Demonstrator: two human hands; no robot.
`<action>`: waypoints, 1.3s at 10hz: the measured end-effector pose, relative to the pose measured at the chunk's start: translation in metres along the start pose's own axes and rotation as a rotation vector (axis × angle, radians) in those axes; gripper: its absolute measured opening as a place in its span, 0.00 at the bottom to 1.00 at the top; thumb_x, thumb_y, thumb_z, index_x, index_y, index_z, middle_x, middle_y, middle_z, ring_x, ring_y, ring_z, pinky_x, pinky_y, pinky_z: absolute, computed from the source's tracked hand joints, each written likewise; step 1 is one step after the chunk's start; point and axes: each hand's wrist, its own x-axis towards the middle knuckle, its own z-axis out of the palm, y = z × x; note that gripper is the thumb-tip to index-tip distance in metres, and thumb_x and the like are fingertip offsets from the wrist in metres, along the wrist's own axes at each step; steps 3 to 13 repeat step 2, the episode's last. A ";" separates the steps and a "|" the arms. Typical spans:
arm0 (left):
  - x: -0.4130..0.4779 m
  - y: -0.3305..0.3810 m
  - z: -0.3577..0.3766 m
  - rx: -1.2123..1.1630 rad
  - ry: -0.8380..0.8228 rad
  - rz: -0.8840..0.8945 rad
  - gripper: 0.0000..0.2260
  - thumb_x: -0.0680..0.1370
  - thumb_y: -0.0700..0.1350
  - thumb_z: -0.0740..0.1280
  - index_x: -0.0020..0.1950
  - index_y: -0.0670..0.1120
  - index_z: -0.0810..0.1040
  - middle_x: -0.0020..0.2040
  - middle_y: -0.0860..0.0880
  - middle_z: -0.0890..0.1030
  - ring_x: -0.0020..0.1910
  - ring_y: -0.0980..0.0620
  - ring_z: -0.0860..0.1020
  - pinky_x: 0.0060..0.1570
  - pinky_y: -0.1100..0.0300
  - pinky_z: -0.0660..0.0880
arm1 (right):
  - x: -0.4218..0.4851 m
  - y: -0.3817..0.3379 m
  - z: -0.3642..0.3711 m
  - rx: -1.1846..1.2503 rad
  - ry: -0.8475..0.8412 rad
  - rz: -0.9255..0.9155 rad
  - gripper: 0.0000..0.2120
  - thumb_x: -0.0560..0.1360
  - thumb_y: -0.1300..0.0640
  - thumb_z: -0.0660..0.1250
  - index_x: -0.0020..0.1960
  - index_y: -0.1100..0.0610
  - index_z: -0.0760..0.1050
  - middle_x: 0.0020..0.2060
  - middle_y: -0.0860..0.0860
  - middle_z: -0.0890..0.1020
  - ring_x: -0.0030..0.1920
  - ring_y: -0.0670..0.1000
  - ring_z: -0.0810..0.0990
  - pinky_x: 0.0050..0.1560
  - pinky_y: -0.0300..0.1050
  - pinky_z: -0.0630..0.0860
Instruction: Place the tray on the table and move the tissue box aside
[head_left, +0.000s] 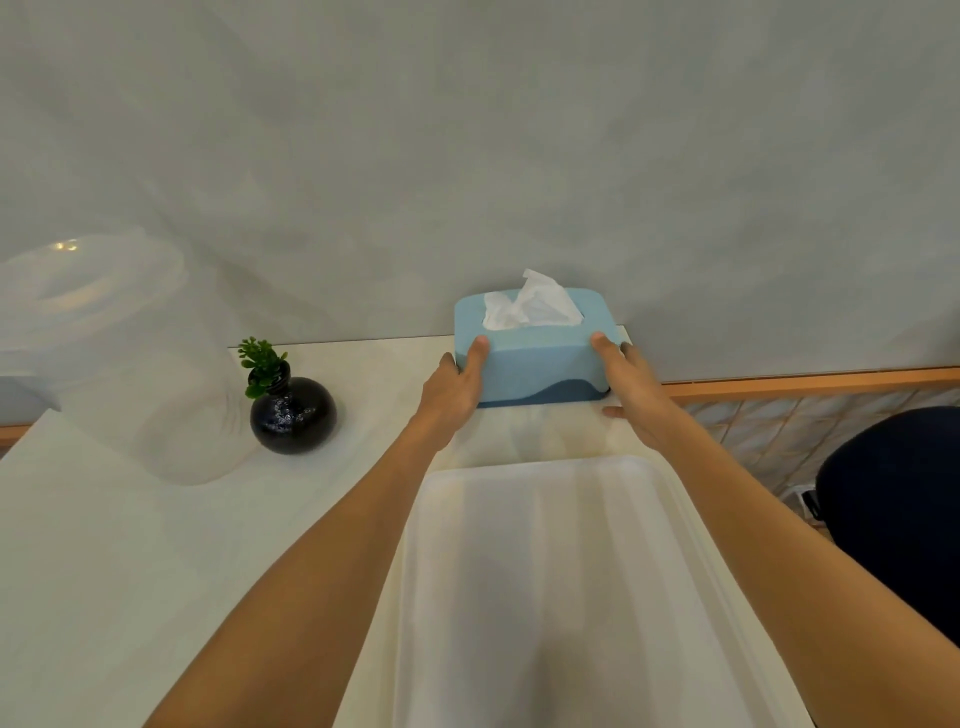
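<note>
Two hands grip one blue tissue box (535, 358) by its ends: the left hand (454, 387) clasps the left end, thumb on the top edge, and the right hand (636, 392) clasps the right end. The box sits at the far edge of the table (104, 545), against the wall. One white tray (561, 597) lies between the forearms, nearer than the hands. One black vase (293, 414) with a green sprig stands left of the left hand
</note>
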 end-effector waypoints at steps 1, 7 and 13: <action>-0.014 0.000 -0.008 0.054 -0.002 -0.031 0.31 0.78 0.65 0.52 0.67 0.42 0.68 0.58 0.46 0.73 0.52 0.49 0.70 0.48 0.57 0.66 | -0.016 0.003 -0.001 -0.070 -0.009 0.018 0.33 0.76 0.36 0.55 0.73 0.55 0.60 0.67 0.54 0.70 0.60 0.54 0.71 0.58 0.55 0.73; -0.026 -0.005 -0.015 0.144 0.047 -0.047 0.30 0.78 0.63 0.54 0.70 0.41 0.66 0.66 0.43 0.73 0.56 0.46 0.72 0.51 0.55 0.68 | -0.033 0.005 -0.001 -0.159 0.030 0.014 0.32 0.75 0.36 0.57 0.69 0.58 0.65 0.56 0.54 0.73 0.52 0.53 0.71 0.50 0.49 0.72; -0.026 -0.005 -0.015 0.144 0.047 -0.047 0.30 0.78 0.63 0.54 0.70 0.41 0.66 0.66 0.43 0.73 0.56 0.46 0.72 0.51 0.55 0.68 | -0.033 0.005 -0.001 -0.159 0.030 0.014 0.32 0.75 0.36 0.57 0.69 0.58 0.65 0.56 0.54 0.73 0.52 0.53 0.71 0.50 0.49 0.72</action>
